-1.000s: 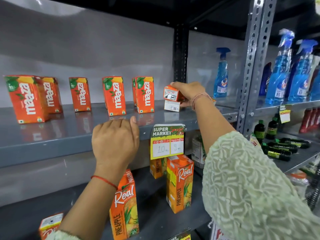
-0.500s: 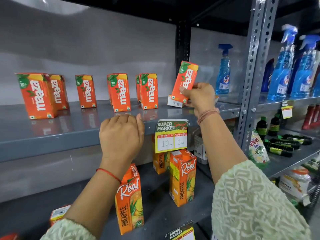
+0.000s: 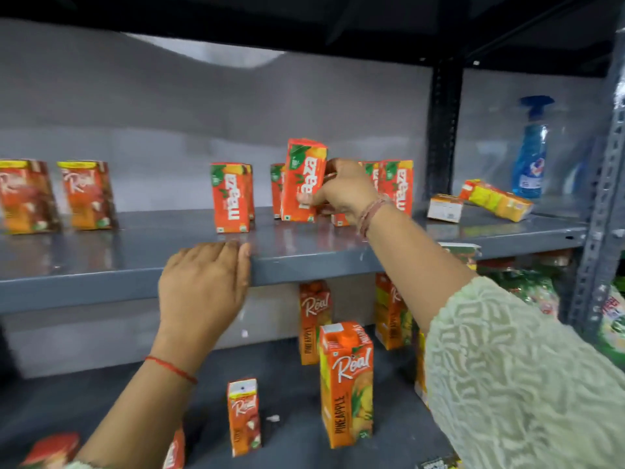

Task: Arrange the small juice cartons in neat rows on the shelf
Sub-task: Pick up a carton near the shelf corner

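My right hand (image 3: 345,194) grasps a Maaza carton (image 3: 303,181) at its nine o'clock, long axis near upright, base just touching the shelf (image 3: 304,262). Two fallen cartons (image 3: 497,199) lie at three o'clock, nearer this hand. My left hand (image 3: 203,286) rests curled on the shelf edge, grasping nothing

A right hand (image 3: 341,194) hides most of the Maaza cartons (image 3: 373,174) behind it, a sleeve (image 3: 514,367) covers lower-shelf packs, and motion blur smears two Real cartons (image 3: 57,196), one cropped at frame's left.
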Demonstrator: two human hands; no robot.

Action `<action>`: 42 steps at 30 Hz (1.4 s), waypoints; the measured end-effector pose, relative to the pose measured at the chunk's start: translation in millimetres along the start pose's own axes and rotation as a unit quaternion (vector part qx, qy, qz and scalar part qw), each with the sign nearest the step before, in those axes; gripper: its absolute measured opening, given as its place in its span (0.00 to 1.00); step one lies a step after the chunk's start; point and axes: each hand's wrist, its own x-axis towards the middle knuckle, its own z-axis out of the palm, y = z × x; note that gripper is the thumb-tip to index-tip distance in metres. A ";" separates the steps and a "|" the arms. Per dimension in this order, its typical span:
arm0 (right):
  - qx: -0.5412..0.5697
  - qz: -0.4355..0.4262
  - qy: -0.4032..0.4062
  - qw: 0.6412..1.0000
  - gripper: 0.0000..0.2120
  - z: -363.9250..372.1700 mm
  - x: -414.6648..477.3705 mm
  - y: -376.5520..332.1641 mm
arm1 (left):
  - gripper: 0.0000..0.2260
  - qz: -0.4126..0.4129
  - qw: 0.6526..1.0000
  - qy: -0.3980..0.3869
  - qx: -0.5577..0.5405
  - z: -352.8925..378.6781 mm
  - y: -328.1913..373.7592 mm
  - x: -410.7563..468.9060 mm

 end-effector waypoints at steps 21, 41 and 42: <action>-0.119 0.089 -0.058 0.987 0.26 63.8 25.1 -6.2 | 0.21 -0.062 0.995 0.065 0.030 -1.4 -61.3 -15.9; -0.219 -0.139 0.322 0.911 0.12 -114.2 -34.2 64.4 | 0.18 0.012 0.993 0.016 -0.116 30.4 125.1 37.8; -0.234 -0.120 0.341 0.903 0.13 -131.4 -30.5 69.2 | 0.18 0.021 0.991 0.015 -0.129 33.1 139.5 44.0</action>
